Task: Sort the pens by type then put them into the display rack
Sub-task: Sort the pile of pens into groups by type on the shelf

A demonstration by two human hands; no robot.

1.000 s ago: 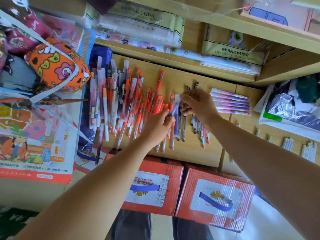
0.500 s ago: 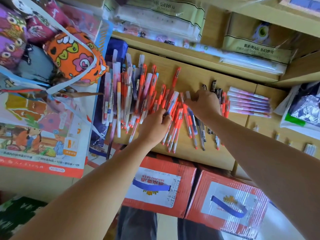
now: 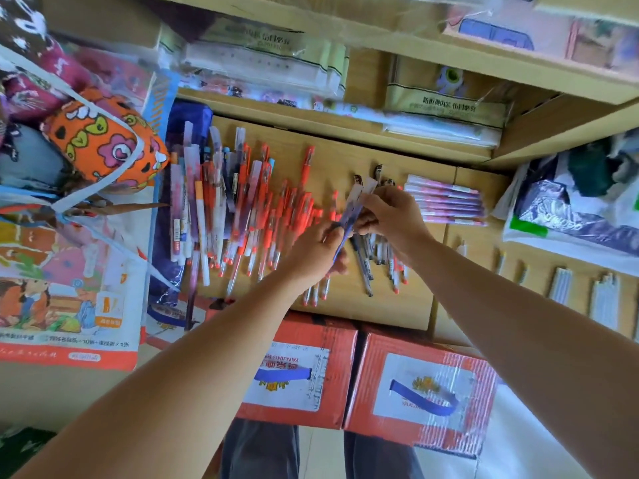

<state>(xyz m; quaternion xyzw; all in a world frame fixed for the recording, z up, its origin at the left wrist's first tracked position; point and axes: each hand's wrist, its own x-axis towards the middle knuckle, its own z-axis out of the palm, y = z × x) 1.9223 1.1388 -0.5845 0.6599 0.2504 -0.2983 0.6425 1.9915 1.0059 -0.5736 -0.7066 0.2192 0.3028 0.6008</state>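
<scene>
1. Head view, change: half a second ago the left hand (image 3: 320,252) lay among the orange pens (image 3: 268,216) and the right hand (image 3: 390,216) was down on the black pens (image 3: 363,261). Now the two hands have come together over the gap between those groups, with one blue-and-white pen (image 3: 353,207) between them.
2. Head view, hands: the left hand's fingers curl round the lower, blue end of that pen. The right hand pinches its upper part with thumb and fingertips, and the white cap end sticks out past the fingers, tilted up and to the right.
3. Head view, pens: the orange pens lie in a loose heap across the left half of the wooden shelf (image 3: 332,157). Longer purple-and-white pens (image 3: 192,188) lie at the heap's left edge. The black pens lie under the right wrist, with some orange-tipped ones among them. Just right of them, a tidy row of pink pens (image 3: 446,200) lies crosswise.
4. Head view, surroundings: two red cartons (image 3: 428,392) stand below the shelf edge. An orange patterned pouch (image 3: 103,143) sits at the left and a plastic bag (image 3: 570,216) at the right.
</scene>
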